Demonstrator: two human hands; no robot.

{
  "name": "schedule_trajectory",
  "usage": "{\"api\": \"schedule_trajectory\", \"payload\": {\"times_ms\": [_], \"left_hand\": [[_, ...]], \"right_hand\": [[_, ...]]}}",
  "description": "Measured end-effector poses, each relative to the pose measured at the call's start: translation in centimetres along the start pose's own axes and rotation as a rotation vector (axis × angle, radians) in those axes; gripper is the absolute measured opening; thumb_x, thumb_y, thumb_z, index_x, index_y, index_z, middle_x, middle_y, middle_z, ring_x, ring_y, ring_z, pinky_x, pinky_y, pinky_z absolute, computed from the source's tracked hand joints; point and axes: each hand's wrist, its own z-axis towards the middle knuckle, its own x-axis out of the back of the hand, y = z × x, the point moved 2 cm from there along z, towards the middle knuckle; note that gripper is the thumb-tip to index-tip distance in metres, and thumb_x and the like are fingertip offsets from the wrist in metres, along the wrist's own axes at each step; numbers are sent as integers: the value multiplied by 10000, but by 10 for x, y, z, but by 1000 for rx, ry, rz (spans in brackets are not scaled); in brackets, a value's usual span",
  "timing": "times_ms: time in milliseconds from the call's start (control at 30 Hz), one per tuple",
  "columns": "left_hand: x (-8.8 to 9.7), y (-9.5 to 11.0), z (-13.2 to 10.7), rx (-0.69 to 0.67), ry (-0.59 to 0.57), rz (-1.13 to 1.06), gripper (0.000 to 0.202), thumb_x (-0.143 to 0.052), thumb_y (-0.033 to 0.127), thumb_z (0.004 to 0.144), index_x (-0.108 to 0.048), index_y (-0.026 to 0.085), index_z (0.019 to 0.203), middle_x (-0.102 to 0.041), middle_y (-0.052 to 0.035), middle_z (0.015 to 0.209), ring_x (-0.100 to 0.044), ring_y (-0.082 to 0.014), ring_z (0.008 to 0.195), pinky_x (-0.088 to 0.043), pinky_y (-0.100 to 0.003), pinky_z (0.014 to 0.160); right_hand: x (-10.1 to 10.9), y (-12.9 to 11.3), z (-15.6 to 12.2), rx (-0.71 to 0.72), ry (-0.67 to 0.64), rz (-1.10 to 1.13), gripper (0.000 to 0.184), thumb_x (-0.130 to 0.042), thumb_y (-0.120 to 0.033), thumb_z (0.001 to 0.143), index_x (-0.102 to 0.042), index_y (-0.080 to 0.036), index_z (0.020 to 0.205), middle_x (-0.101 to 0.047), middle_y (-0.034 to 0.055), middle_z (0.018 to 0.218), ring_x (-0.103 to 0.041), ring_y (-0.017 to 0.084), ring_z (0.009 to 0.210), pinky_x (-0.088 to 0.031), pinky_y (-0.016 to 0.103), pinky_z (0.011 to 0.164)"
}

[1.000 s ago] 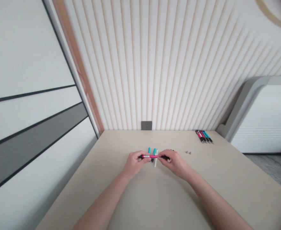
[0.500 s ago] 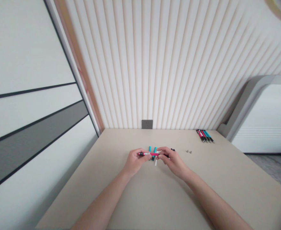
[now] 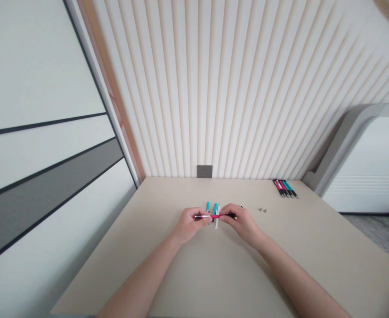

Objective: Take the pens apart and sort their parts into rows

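A red pen (image 3: 215, 216) lies level between my two hands, just above the table. My left hand (image 3: 187, 226) is closed round its black-and-silver end, thumb and fingers pinching the barrel. At the other end, my right hand (image 3: 239, 219) pinches the pen's black section, whose tip shows past the fingers. The red and black sections now meet in one line; whether they are fastened cannot be seen. Behind the hands lie two blue pen barrels (image 3: 215, 206), partly covered, and a thin white strip (image 3: 217, 224). Small black pieces beyond my right hand are mostly hidden by it.
Two small cone-shaped pieces (image 3: 262, 210) lie to the right of my hands. A row of several red, blue and black pens (image 3: 285, 188) sits at the table's back right. A dark wall socket (image 3: 204, 171) is just above the table's (image 3: 188, 274) back edge.
The black section in my right hand has come into line against the red barrel, and its tip now shows. Both hands have shifted slightly.
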Motion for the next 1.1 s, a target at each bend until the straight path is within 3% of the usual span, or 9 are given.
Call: {"api": "schedule_trajectory", "payload": {"times_ms": [267,400,500,567,633,767,867,1000,1100], "left_hand": [[3,-4,4,23,72,-176,302,-730,415,741,-668,120,768,-631,-20,640,-525,-120,587,-402,-234,587],[2,-5,1,52,35,-127,270,-762,377,716,-690,122,767,-624,-3,618,-506,-106,572,-364,-216,562],[2,-3,0,50,13,-71,262,-758,378,722,-702,127,770,-607,13,592,-483,-98,552,-336,-209,543],[2,-2,1,29,1,-47,271,-760,386,717,-700,127,771,-609,14,605,-480,-98,556,-336,-208,545],[3,-2,3,4,0,-35,281,-749,395,727,-694,127,791,-611,11,625,-489,-103,571,-344,-210,555],[8,-4,6,-11,36,-30,289,-722,399,758,-672,123,826,-610,4,641,-519,-118,599,-369,-219,581],[10,-4,5,1,36,-24,302,-735,403,742,-673,119,822,-619,-3,652,-526,-122,606,-377,-224,592],[7,-1,4,2,2,-11,294,-744,393,730,-693,117,818,-608,0,632,-508,-119,600,-365,-222,585],[8,1,4,2,14,-10,285,-738,381,737,-691,118,835,-605,3,643,-503,-116,600,-358,-218,582]], "right_hand": [[-3,1,-1,19,-15,126,330,-607,-382,873,-610,-234,1169,-660,58,972,-622,194,921,-494,354,855],[-3,7,0,-41,51,259,413,-688,-418,799,-593,-225,1151,-696,33,907,-659,195,894,-501,372,876],[-7,11,0,-134,87,308,415,-679,-482,786,-612,-196,1080,-695,22,774,-672,178,700,-532,316,682],[-12,14,0,-230,80,325,444,-570,-555,844,-604,-175,1071,-649,-4,623,-617,151,497,-473,266,485],[-15,16,0,-269,65,326,489,-446,-597,894,-587,-168,1081,-622,-15,578,-573,136,416,-429,250,422],[-11,11,1,-135,-24,364,462,-535,-556,873,-517,-202,1169,-690,32,866,-656,133,623,-518,277,627],[-7,11,0,-116,-93,370,428,-620,-541,828,-544,-186,1056,-703,40,872,-672,141,684,-516,273,683],[-10,24,-1,-324,-137,276,584,-357,-687,888,-542,-163,710,-620,14,507,-526,109,373,-374,212,398],[-7,27,2,-295,-66,231,614,-349,-692,886,-587,-149,726,-628,21,528,-504,99,382,-369,210,402]]}}
